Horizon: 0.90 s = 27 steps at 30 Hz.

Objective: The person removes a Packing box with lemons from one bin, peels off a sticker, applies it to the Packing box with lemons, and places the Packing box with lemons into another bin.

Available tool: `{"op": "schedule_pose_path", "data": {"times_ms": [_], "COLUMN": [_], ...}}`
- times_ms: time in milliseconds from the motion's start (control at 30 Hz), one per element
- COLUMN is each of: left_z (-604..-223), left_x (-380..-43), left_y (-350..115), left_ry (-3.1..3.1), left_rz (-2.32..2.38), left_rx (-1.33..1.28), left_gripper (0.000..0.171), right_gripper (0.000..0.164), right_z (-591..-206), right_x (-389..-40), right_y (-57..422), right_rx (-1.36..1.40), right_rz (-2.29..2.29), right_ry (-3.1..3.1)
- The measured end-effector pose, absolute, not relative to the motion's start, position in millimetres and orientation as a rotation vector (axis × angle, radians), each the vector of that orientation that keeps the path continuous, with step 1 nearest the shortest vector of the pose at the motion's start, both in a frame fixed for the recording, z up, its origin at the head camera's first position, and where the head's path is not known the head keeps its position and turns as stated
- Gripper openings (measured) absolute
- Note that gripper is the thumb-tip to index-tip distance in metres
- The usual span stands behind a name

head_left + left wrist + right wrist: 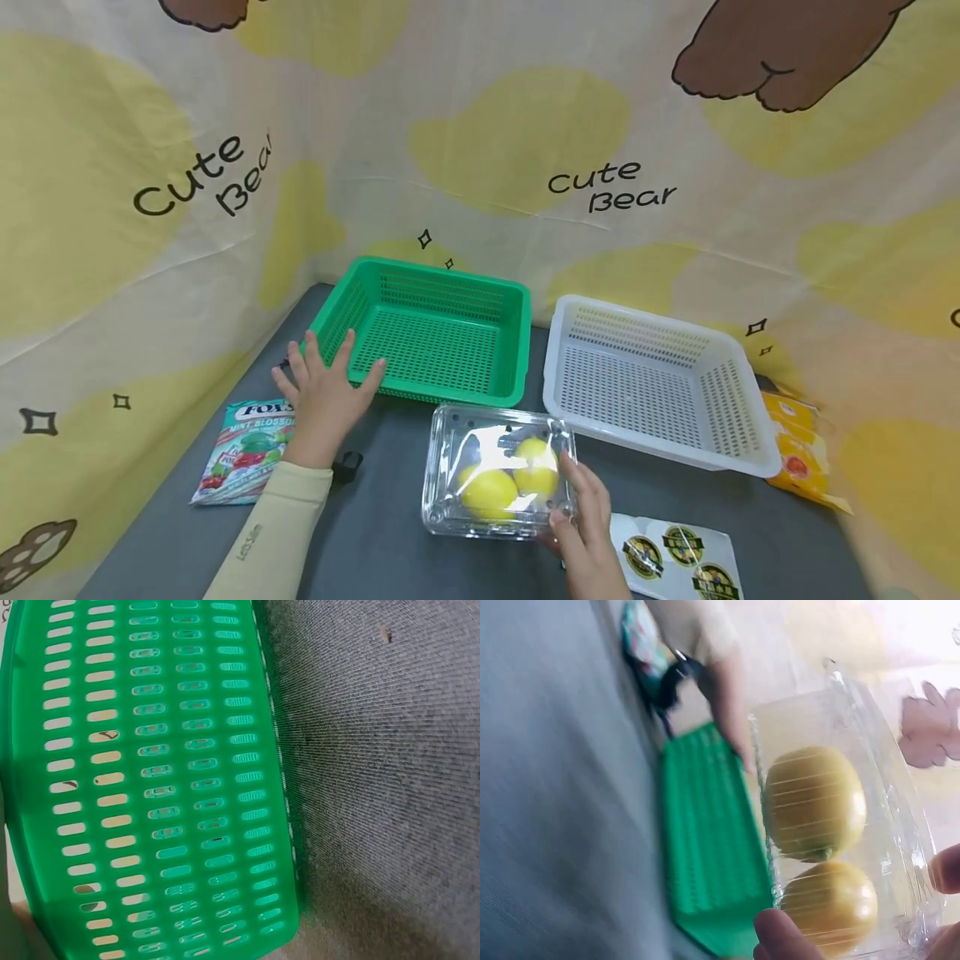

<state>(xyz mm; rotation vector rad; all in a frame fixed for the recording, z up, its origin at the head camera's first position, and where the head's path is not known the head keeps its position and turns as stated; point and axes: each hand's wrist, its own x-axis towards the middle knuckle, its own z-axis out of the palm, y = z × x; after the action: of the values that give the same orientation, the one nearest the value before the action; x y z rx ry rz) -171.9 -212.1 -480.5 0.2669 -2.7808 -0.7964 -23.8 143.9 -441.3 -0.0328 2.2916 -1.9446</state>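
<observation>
My right hand [590,525] grips the right side of a clear plastic clamshell box [444,454], thumb near its front corner. Inside lie several round yellow fruits [489,493] that look like lemons. The right wrist view shows the box tilted, one fingertip on each side of it. With its fingers spread, my left hand [324,408] is at the near left corner of a green plastic basket [435,350], fingertips overlapping the rim. The basket's slotted wall [172,780] fills much of the left wrist view. The box stands just in front of the basket.
A white basket [637,387] stands right of the green one. Left of my left hand lies a Fox's candy bag [240,450]; an orange packet [802,450] is at the far right. A sheet of round stickers [678,550] lies at the front right. Printed cloth [480,150] walls the table [390,533].
</observation>
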Motion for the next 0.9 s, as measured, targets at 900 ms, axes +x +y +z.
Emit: {"op": "schedule_pose_path", "data": {"times_ms": [900], "left_z": [-477.8], "left_x": [-170.1], "left_y": [-210.9], "left_ry": [-2.769], "left_rz": [-0.819], "left_rx": [0.27], "left_gripper": [0.09], "right_gripper": [0.062], "right_z": [-511.2], "right_x": [-10.9], "right_y": [101.7], "right_rx": [0.013], "right_rz": [-1.674], "right_ry": [2.558]}}
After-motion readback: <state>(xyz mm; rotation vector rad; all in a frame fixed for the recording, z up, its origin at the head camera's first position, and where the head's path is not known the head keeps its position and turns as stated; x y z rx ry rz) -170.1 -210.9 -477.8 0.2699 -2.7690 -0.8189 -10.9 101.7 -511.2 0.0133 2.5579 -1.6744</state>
